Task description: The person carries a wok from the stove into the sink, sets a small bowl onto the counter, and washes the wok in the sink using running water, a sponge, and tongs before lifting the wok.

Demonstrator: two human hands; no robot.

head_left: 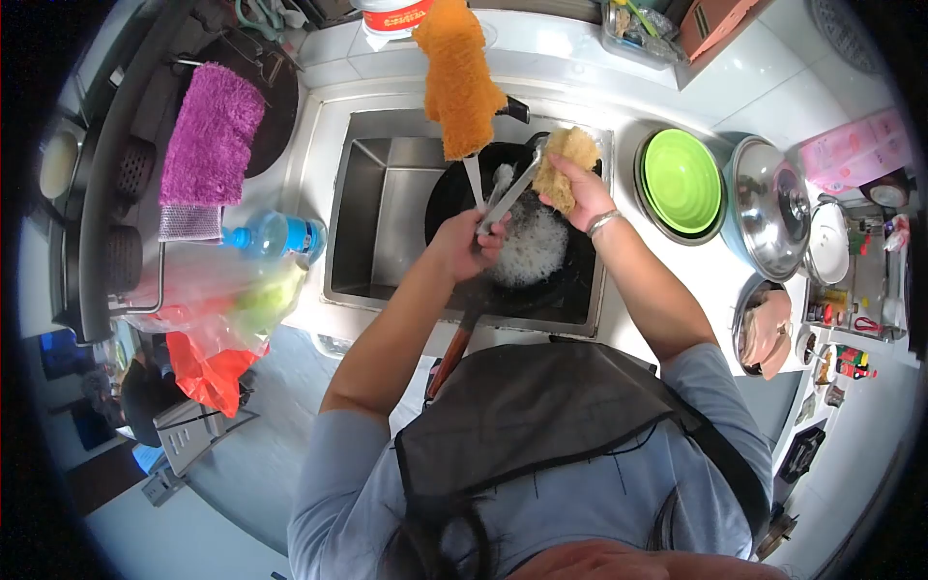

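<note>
Over the sink (382, 193), my left hand (469, 244) is closed round the end of a metal utensil (510, 196). My right hand (577, 193) grips a yellow sponge (568, 164) beside the utensil's upper part. Below both hands a dark wok (445, 198) sits in the sink with white suds (532, 246) in it, its wooden handle (449, 360) reaching over the front edge. An orange cloth (456, 77) hangs in front of the faucet area, above my left hand.
Green bowls (682, 181) and a lidded pot (768, 208) stand right of the sink. Further down is a bowl with pink meat (767, 333). On the left are a purple cloth (211, 133), a water bottle (280, 235) and plastic bags (208, 367).
</note>
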